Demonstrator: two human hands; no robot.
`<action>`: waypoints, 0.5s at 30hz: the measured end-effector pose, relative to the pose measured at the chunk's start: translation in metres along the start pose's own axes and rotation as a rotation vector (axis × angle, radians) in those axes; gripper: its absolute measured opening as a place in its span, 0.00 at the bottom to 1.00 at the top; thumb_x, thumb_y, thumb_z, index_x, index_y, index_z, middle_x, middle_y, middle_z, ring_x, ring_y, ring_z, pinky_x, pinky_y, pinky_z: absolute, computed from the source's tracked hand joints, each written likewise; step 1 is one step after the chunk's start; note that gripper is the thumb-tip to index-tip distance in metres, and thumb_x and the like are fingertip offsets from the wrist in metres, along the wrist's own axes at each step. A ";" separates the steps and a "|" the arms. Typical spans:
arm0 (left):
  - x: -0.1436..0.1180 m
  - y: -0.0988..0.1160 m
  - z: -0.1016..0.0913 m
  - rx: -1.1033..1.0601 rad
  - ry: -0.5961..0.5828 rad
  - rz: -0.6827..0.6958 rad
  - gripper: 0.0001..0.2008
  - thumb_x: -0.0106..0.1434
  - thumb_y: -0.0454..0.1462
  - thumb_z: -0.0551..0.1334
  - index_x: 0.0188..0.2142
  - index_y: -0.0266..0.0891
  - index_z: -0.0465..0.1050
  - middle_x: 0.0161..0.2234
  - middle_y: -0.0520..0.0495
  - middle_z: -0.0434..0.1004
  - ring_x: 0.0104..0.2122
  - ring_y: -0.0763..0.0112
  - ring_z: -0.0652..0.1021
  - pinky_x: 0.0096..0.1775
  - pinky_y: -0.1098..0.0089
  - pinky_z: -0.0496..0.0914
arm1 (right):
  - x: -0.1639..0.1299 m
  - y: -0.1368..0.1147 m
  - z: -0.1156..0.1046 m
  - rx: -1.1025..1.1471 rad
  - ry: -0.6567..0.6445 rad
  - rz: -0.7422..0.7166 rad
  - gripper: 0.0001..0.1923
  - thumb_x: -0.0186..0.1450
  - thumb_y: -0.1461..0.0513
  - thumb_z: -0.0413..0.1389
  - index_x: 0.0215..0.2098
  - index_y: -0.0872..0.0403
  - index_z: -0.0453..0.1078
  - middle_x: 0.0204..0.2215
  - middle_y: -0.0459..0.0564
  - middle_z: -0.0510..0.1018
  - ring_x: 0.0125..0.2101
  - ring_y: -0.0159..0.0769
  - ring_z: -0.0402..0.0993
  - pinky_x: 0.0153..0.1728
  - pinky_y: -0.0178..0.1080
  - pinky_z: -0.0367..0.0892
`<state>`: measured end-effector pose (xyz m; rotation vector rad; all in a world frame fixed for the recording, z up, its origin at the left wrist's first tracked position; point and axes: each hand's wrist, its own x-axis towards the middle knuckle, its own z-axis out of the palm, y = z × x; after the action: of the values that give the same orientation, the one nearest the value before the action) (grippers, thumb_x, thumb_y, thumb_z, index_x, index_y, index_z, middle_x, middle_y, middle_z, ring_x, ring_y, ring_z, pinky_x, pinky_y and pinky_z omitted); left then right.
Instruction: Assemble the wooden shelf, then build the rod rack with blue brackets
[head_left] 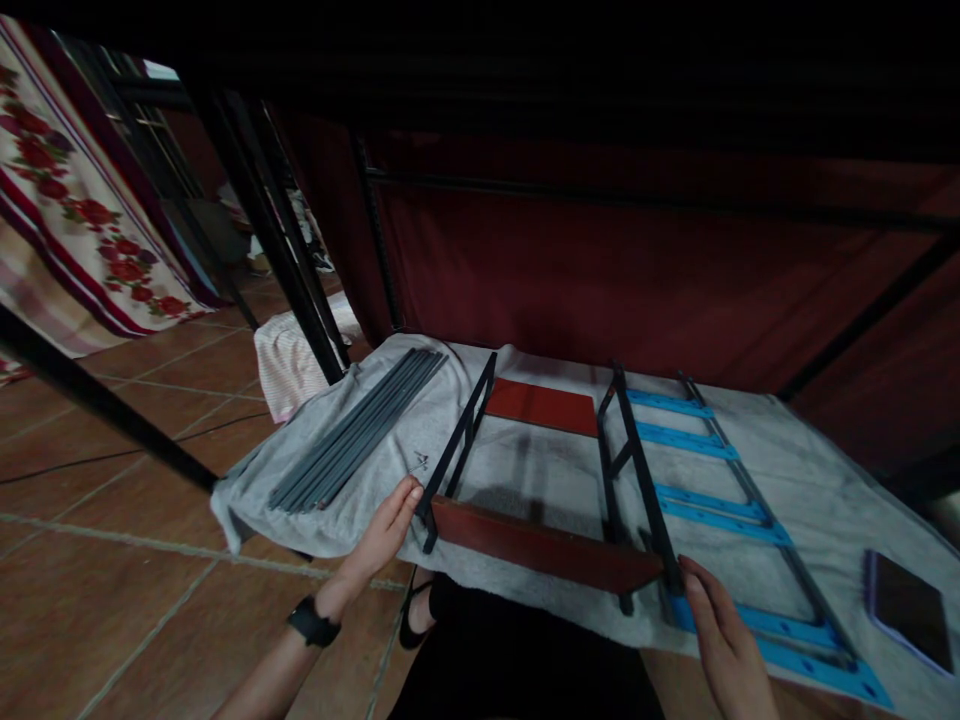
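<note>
A small rack of black metal side frames [459, 440] joined by two reddish-brown boards [541, 545] lies on a grey cloth [817, 500]. My left hand [386, 530] touches the near left corner of the frame, fingers extended. Resting by the near right end of the front board is my right hand [724, 640], against the black upright [645, 490]. Beside it lies a second black frame with blue crossbars [712, 520].
A bundle of grey metal rods [360, 425] lies on the cloth's left part. A phone [907, 610] sits at the right. Black bed-frame posts [262, 220] stand at the left, a dark red curtain [600, 260] behind, tiled floor [112, 560] to the left.
</note>
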<state>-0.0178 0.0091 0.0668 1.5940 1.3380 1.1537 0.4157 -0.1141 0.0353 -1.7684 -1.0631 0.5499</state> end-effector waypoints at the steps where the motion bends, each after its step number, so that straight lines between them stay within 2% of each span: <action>1: 0.001 -0.004 -0.001 -0.074 -0.025 -0.028 0.21 0.66 0.55 0.55 0.28 0.41 0.62 0.24 0.53 0.61 0.26 0.71 0.65 0.31 0.70 0.64 | -0.001 0.002 0.005 0.024 -0.007 0.015 0.32 0.65 0.41 0.48 0.55 0.54 0.69 0.57 0.55 0.72 0.60 0.51 0.65 0.65 0.54 0.53; 3: 0.006 -0.019 -0.005 -0.234 -0.032 -0.095 0.23 0.67 0.56 0.50 0.29 0.40 0.62 0.24 0.52 0.62 0.25 0.71 0.65 0.30 0.69 0.64 | -0.003 0.005 0.011 0.046 -0.004 0.043 0.32 0.65 0.40 0.48 0.55 0.53 0.69 0.58 0.54 0.72 0.61 0.50 0.64 0.66 0.54 0.51; 5: 0.014 -0.040 -0.012 -0.245 0.080 -0.153 0.22 0.67 0.55 0.49 0.30 0.40 0.63 0.25 0.51 0.64 0.25 0.70 0.67 0.31 0.68 0.65 | -0.004 0.007 0.011 0.045 -0.017 0.066 0.33 0.65 0.40 0.48 0.56 0.53 0.69 0.59 0.54 0.71 0.62 0.50 0.63 0.67 0.54 0.50; 7: 0.026 -0.063 -0.019 -0.037 0.248 -0.172 0.16 0.64 0.50 0.55 0.31 0.39 0.65 0.27 0.50 0.67 0.28 0.68 0.69 0.34 0.66 0.66 | -0.003 0.009 0.008 0.031 -0.036 0.075 0.33 0.65 0.40 0.48 0.57 0.52 0.69 0.59 0.53 0.72 0.62 0.51 0.63 0.67 0.55 0.49; 9: 0.037 -0.082 -0.023 0.214 0.331 -0.121 0.10 0.61 0.43 0.58 0.34 0.39 0.68 0.31 0.47 0.69 0.33 0.64 0.71 0.40 0.63 0.67 | -0.001 0.010 0.003 0.021 -0.032 0.078 0.34 0.64 0.39 0.49 0.56 0.51 0.70 0.59 0.53 0.73 0.62 0.53 0.64 0.67 0.56 0.49; 12: 0.053 -0.097 -0.021 0.416 0.271 -0.015 0.09 0.62 0.38 0.56 0.40 0.38 0.71 0.39 0.43 0.71 0.40 0.62 0.73 0.46 0.62 0.67 | -0.001 0.010 -0.003 0.012 -0.018 0.093 0.33 0.63 0.38 0.49 0.55 0.50 0.71 0.57 0.52 0.74 0.60 0.54 0.66 0.66 0.57 0.51; 15: 0.066 -0.097 -0.012 0.502 0.182 0.001 0.07 0.62 0.37 0.57 0.37 0.37 0.71 0.39 0.42 0.71 0.38 0.63 0.73 0.45 0.64 0.67 | -0.002 0.010 -0.004 0.010 -0.012 0.105 0.33 0.62 0.38 0.50 0.54 0.49 0.72 0.56 0.52 0.75 0.57 0.54 0.69 0.65 0.57 0.54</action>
<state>-0.0562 0.0916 -0.0086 1.8648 1.8549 1.0318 0.4213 -0.1194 0.0281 -1.8217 -0.9784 0.6295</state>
